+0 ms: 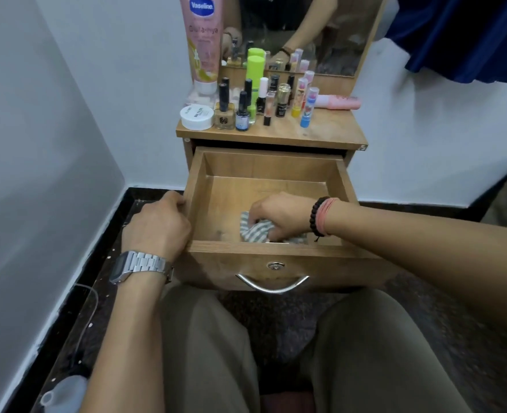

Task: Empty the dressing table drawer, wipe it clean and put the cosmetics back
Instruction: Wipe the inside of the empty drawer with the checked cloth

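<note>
left hand (pixel 157 226) fingers curl round the open drawer (pixel 198 186) left edge. right hand (pixel 282 216) fingers bunch a striped cloth (pixel 255 231) against the front wall; bare floor behind. cosmetics (pixel 246 105) crowd the table (pixel 320 132).

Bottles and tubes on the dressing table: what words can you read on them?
"Vaseline": on the blue badge of the tall pink lotion tube.
Pale lettering below that badge: too blurred to read.
White round jar: dark print on the lid, too small to read.
Nail polish bottles: labels too small to read.
</note>
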Demonstrator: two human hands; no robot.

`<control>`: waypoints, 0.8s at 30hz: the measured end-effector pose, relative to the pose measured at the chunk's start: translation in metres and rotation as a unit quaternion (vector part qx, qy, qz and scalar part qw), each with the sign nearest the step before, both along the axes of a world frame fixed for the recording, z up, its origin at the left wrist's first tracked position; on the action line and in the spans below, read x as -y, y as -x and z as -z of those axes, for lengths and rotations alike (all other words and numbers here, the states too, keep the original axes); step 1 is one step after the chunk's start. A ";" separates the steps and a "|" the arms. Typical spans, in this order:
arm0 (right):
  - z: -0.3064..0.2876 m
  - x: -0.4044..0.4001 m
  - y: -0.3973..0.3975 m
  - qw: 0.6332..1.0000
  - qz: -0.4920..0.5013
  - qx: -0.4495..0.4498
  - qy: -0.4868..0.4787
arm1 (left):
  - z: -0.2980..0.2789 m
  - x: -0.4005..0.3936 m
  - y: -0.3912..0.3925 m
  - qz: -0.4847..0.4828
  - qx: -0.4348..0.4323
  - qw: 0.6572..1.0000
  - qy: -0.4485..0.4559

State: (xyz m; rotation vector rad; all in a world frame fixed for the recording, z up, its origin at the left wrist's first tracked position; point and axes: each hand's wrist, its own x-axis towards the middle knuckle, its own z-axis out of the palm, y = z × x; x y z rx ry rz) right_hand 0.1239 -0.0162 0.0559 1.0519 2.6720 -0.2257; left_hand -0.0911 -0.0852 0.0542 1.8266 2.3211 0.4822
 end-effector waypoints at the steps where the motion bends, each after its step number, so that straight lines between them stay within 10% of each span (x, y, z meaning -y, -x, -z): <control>1: -0.004 0.001 -0.010 0.999 0.034 0.013 0.011 | -0.001 0.001 -0.001 -0.006 -0.003 1.000 0.004; 6: -0.031 0.024 -0.060 0.945 0.227 -0.173 0.161 | -0.009 0.010 -0.013 0.009 0.013 0.993 -0.121; 10: -0.049 0.066 -0.090 0.692 0.364 -0.527 0.332 | -0.021 0.030 -0.064 0.103 0.150 0.949 -0.256; 12: -0.055 0.086 -0.102 0.553 0.362 -0.614 0.431 | -0.026 0.048 -0.102 0.137 0.300 0.923 -0.197; 15: -0.071 0.103 -0.111 0.441 0.353 -0.647 0.512 | -0.029 0.071 -0.143 0.169 0.416 0.885 -0.121; 21: -0.085 0.113 -0.108 0.451 0.311 -0.642 0.537 | -0.043 0.091 -0.163 0.148 0.691 0.708 -0.015; 24: -0.085 0.118 -0.108 0.516 0.301 -0.626 0.502 | -0.044 0.094 -0.158 0.117 0.711 0.694 0.005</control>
